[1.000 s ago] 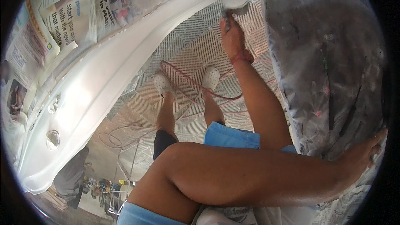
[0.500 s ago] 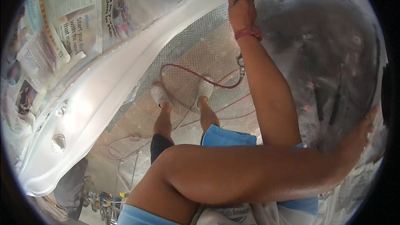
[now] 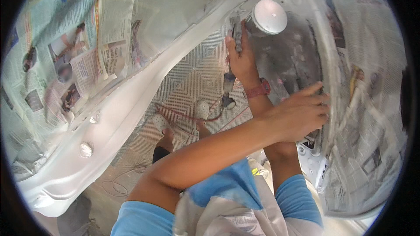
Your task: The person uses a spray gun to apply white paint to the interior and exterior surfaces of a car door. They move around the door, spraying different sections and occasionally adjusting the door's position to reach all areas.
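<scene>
A paint spray gun (image 3: 237, 35) with a round pale-lidded cup (image 3: 270, 16) is in my right hand (image 3: 245, 63), its fingers wrapped round the grip. The wrist wears a red watch. My left forearm crosses over the right arm. At its end my left hand (image 3: 299, 113) has its fingers apart and holds nothing. Those fingertips reach to the pale edge (image 3: 329, 78) beside a grey-black hollow (image 3: 284, 57); I cannot tell whether they touch. Below the gun's grip hang a fitting with a round gauge (image 3: 227, 101) and a red hose (image 3: 183, 115).
On the left runs a long white car body panel (image 3: 109, 122), with newspaper masking (image 3: 87, 57) beyond it. More newspaper (image 3: 372, 105) covers the right side. My feet in pale clogs (image 3: 201, 109) stand on the patterned floor (image 3: 188, 74), with hose loops around them.
My left hand has swung from the far right inward and up. The gun and right hand sit lower and nearer, the cup's lid now facing me. The whole view has shifted.
</scene>
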`<state>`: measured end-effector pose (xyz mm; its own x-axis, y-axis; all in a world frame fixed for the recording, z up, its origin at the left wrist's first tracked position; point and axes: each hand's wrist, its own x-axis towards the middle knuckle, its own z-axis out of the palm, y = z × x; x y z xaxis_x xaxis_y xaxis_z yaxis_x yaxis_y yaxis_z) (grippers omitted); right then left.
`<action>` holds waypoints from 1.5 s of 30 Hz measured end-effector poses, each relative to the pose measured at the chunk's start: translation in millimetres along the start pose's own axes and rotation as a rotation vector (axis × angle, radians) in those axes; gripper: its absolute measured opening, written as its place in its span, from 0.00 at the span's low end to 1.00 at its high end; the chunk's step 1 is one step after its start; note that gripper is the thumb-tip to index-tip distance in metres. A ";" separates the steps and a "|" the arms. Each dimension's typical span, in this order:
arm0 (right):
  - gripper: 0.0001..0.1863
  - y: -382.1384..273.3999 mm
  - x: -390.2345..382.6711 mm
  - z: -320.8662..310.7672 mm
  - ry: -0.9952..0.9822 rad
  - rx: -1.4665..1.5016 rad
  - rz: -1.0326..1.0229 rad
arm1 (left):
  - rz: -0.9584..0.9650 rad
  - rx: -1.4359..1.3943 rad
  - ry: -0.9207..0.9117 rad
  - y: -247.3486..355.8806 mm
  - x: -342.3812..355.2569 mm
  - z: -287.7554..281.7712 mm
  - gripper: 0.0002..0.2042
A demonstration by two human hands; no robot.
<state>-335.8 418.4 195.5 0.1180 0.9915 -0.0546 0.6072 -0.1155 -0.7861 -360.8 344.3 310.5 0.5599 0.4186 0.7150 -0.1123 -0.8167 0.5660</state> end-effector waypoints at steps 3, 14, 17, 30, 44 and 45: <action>0.51 -24.5 -32.4 -35.0 -0.210 -0.126 0.102 | -0.549 -0.114 0.483 17.8 -71.0 -48.2 0.27; 0.53 -127.7 -102.7 -142.8 -0.713 -0.135 0.131 | -1.469 -0.677 0.511 28.4 -126.1 -58.6 0.34; 0.52 -129.9 -114.0 -190.5 -0.223 -0.755 -0.100 | -1.497 -0.550 0.524 26.4 -118.9 -61.5 0.28; 0.53 -76.5 -119.4 -197.1 0.223 -0.924 -0.129 | -1.505 -0.528 0.851 2.0 -97.5 -66.4 0.29; 0.43 -50.5 -103.3 -264.8 0.014 -1.143 -0.278 | -1.496 -0.697 0.494 -106.7 -87.6 -118.7 0.31; 0.42 -46.7 -104.9 -267.7 0.027 -1.127 -0.303 | -1.449 -0.733 0.523 -115.0 -81.7 -122.4 0.30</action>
<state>-166.2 303.8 402.8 -0.1430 0.9876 0.0651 0.9658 0.1249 0.2274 -494.2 452.6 237.2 0.2438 0.7966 -0.5532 -0.2016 0.5995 0.7745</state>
